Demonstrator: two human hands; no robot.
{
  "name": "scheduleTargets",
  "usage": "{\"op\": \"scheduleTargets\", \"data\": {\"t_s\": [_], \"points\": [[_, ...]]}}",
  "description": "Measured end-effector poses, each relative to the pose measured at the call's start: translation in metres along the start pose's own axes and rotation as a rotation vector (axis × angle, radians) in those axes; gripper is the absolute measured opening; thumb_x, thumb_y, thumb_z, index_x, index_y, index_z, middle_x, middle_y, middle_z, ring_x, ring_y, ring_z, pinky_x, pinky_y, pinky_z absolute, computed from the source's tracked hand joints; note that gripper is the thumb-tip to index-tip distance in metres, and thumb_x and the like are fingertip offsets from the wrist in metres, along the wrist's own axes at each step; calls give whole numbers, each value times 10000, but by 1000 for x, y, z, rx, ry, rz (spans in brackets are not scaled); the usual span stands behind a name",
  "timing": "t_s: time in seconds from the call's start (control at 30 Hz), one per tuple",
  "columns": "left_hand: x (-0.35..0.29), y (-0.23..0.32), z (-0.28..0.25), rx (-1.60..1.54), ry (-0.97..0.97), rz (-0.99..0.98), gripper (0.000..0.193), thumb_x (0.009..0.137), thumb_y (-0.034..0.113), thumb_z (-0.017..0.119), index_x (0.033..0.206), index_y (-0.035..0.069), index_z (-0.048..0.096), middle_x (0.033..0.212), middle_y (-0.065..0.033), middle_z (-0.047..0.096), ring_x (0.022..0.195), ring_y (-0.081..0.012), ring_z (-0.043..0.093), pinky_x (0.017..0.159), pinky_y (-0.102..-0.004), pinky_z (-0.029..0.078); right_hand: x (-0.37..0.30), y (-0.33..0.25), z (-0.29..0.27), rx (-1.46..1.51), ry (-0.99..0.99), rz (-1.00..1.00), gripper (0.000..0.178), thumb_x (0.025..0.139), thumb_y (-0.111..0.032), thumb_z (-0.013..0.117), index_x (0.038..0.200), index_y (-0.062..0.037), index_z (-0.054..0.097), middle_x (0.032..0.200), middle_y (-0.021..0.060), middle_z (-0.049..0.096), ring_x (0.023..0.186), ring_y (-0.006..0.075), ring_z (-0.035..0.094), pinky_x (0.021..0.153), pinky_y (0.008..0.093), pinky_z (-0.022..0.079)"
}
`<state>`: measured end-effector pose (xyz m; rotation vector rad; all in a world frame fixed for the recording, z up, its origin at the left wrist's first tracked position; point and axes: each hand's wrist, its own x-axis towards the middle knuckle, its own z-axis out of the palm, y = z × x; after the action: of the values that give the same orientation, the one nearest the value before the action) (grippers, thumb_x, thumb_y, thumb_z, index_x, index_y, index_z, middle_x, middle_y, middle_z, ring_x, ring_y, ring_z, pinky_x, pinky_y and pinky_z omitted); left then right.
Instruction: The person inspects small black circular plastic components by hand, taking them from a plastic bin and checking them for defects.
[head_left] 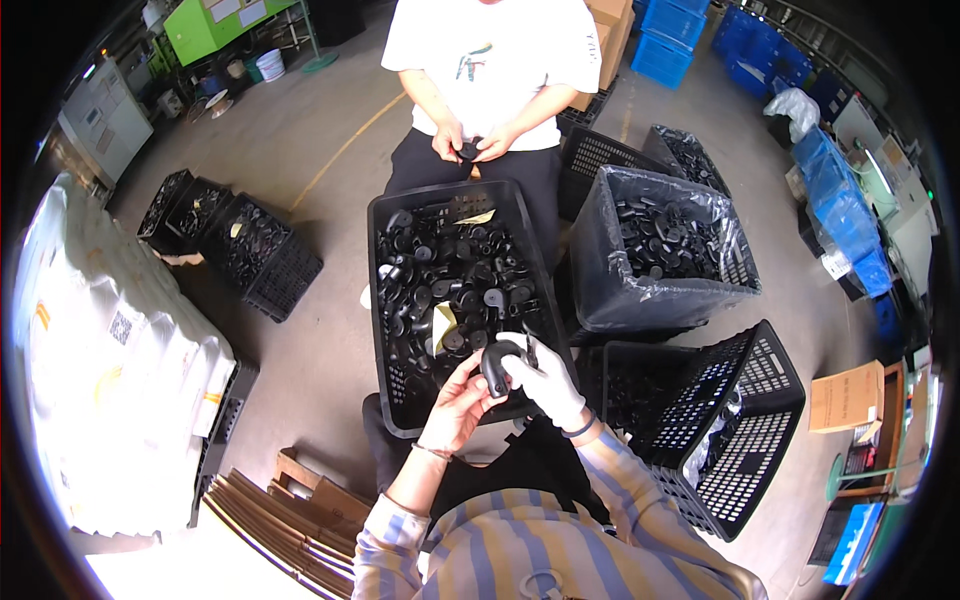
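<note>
Above the near end of a black crate (378,300) I hold a curved black plastic part (494,362) between my hands. My left hand (458,408), bare, has its thumb and fingers closed at the part's lower end. My right hand (546,378), in a white glove, grips the part from the right side. A thin dark piece (530,345) shows by the gloved fingers; I cannot make out whether it is a tool. Many loose black plastic parts (430,262) fill the crate, with a yellowish paper piece (443,322) among them.
Across the crate sits a person in a white shirt (490,50), both hands on a small black part (468,151). A plastic-lined bin (625,295) of black parts stands right, with a tilted perforated crate (750,450) nearer. Left are stacked crates (285,270) and white sacks (130,370).
</note>
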<state>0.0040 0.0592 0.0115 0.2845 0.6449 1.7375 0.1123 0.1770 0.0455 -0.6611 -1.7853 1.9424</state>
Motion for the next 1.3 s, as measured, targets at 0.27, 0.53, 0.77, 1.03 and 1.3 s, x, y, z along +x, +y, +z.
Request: {"op": "scheduleTargets", "data": {"t_s": [0.27,0.53,0.77,1.03,1.3], "points": [[-23,-1,10,161,14,150,574,792,-60,521,1309,83,316,1043,-38,549,943,-115,518,849,-260,414,-15,-8,32,-446,130,-289,366,754,-205,630,1060,-29,534,903,99,590,769,144,582,692,245,465],[-32,-11,29,204,3,262,596,757,-107,540,1293,47,331,1094,-50,530,979,-111,500,877,-255,387,0,-21,30,-410,239,-119,217,822,-195,554,692,-21,559,627,24,558,530,69,491,475,237,395],[-34,-8,27,-9,-33,231,589,784,-51,533,1311,78,305,1102,-51,538,959,-120,511,773,-229,407,-11,-8,30,-10,254,-94,187,831,-174,547,930,-16,560,710,11,578,605,51,516,546,198,418],[-35,-14,22,-85,15,174,580,779,-80,517,1296,95,320,1059,-62,540,992,-135,507,855,-255,404,-4,-11,23,-72,148,-4,227,860,-201,490,837,1,592,716,34,580,592,72,511,519,221,400],[-30,-13,15,78,277,223,271,765,37,628,995,72,488,845,-14,519,706,-60,496,646,-205,429,-37,-16,32,-888,57,-462,389,707,-232,666,1046,-88,542,857,104,587,735,261,600,606,322,495]]}}
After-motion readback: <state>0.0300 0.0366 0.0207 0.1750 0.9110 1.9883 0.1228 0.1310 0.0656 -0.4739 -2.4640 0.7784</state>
